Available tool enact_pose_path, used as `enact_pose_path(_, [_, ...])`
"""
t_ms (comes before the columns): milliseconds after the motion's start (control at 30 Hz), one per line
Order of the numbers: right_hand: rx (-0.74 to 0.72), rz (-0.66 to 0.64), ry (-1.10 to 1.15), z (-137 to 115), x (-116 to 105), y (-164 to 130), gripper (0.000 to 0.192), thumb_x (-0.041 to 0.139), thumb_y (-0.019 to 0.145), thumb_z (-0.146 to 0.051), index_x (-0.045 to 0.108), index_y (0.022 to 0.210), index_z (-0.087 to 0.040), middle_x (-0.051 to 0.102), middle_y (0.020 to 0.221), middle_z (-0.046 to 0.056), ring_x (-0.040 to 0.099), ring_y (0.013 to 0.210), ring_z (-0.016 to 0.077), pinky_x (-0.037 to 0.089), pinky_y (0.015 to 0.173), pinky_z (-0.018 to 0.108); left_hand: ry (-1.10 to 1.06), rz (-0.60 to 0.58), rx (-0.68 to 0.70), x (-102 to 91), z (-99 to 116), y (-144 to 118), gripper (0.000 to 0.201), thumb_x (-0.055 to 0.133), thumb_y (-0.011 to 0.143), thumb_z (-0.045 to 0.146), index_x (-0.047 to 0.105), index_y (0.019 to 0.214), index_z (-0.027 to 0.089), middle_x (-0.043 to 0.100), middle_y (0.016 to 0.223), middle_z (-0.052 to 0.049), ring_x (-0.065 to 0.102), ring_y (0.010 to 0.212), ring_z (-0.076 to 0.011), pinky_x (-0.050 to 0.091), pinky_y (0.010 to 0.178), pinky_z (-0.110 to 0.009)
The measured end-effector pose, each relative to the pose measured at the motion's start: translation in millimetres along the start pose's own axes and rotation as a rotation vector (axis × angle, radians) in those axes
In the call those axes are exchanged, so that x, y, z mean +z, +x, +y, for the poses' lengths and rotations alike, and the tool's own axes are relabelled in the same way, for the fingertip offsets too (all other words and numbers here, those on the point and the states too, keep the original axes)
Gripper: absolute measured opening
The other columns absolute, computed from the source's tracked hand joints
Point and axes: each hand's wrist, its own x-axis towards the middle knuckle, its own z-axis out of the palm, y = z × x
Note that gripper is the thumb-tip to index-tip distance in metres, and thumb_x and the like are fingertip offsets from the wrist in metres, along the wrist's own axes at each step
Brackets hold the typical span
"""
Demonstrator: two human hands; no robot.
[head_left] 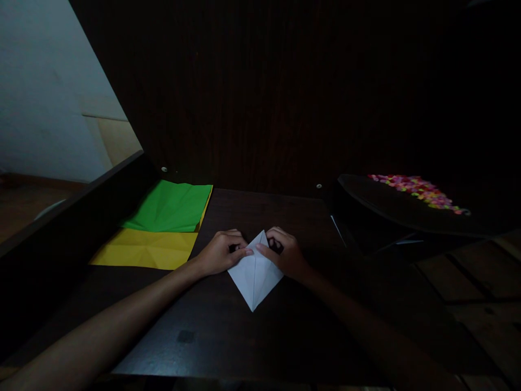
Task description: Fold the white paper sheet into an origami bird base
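A white sheet of paper (pixel 253 277), folded into a diamond with a crease down its middle, lies between my hands on the dark wooden surface. My left hand (pixel 223 251) grips its upper left edge, thumb on top and fingers curled behind. On the upper right edge, my right hand (pixel 285 253) pinches the paper the same way, its thumb pressing near the centre crease. The diamond's lower corner points toward me. Fingertips under the paper are hidden.
Left of my hands lie a creased green sheet (pixel 173 206) and a yellow sheet (pixel 146 248) partly beneath it. A dark bag-like object (pixel 366 201) with colourful beads or flowers (pixel 419 190) sits at the right. A dark panel (pixel 244 98) rises behind; a low side board (pixel 81 201) borders the left.
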Motion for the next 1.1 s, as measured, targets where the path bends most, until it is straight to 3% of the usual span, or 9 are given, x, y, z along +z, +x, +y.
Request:
enact_pose_path(300, [-0.037, 0.140, 0.138, -17.2, -6.4, 0.6, 0.016, 0.059, 0.087, -0.024, 0.061, 0.072, -0.021, 0.059, 0.069, 0.000, 0.052, 0.060, 0.0138, 0.041, 0.056, 0.028, -0.072, -0.061, 0.007, 2.2, 15.7, 3.1, 0.025, 0.064, 0.088, 0.034, 0.067, 0.073, 0.015, 0.059, 0.068, -0.001, 0.054, 0.068, -0.0136, 0.042, 0.066, -0.026])
enact_pose_path(400, [-0.039, 0.138, 0.158, -22.1, -4.8, -0.8, 0.015, 0.062, 0.085, -0.023, 0.063, 0.071, -0.021, 0.061, 0.069, 0.000, 0.055, 0.061, 0.0141, 0.043, 0.057, 0.027, -0.123, -0.048, -0.010, 5.6, 20.8, 4.1, 0.028, 0.063, 0.089, 0.038, 0.068, 0.076, 0.013, 0.057, 0.067, -0.001, 0.053, 0.067, -0.0137, 0.042, 0.064, -0.025])
enact_pose_path(633, [0.001, 0.097, 0.178, -29.6, -3.6, -3.4, 0.011, 0.062, 0.085, -0.024, 0.067, 0.075, -0.021, 0.064, 0.072, 0.001, 0.058, 0.063, 0.0142, 0.044, 0.056, 0.027, -0.112, 0.015, 0.032, 10.5, 23.0, 3.1, 0.042, 0.057, 0.092, 0.041, 0.059, 0.060, 0.014, 0.049, 0.057, 0.001, 0.047, 0.059, -0.0120, 0.037, 0.057, -0.024])
enact_pose_path(833, [-0.038, 0.093, 0.191, -30.9, -6.1, -4.4, 0.010, 0.064, 0.085, -0.026, 0.070, 0.078, -0.022, 0.065, 0.076, 0.001, 0.057, 0.061, 0.0128, 0.044, 0.053, 0.026, -0.065, -0.029, 0.029, 7.8, 27.9, 1.3, 0.030, 0.056, 0.093, 0.033, 0.066, 0.072, 0.014, 0.052, 0.063, 0.001, 0.047, 0.055, -0.0098, 0.035, 0.052, -0.021])
enact_pose_path(1100, [-0.176, 0.105, 0.253, -33.6, -6.8, -4.2, 0.007, 0.066, 0.085, -0.024, 0.070, 0.079, -0.023, 0.065, 0.072, 0.001, 0.057, 0.062, 0.0140, 0.045, 0.056, 0.027, -0.034, -0.014, 0.054, 5.3, 26.6, -0.3, 0.030, 0.054, 0.094, 0.030, 0.068, 0.072, 0.014, 0.054, 0.062, 0.000, 0.048, 0.053, -0.0090, 0.035, 0.051, -0.020])
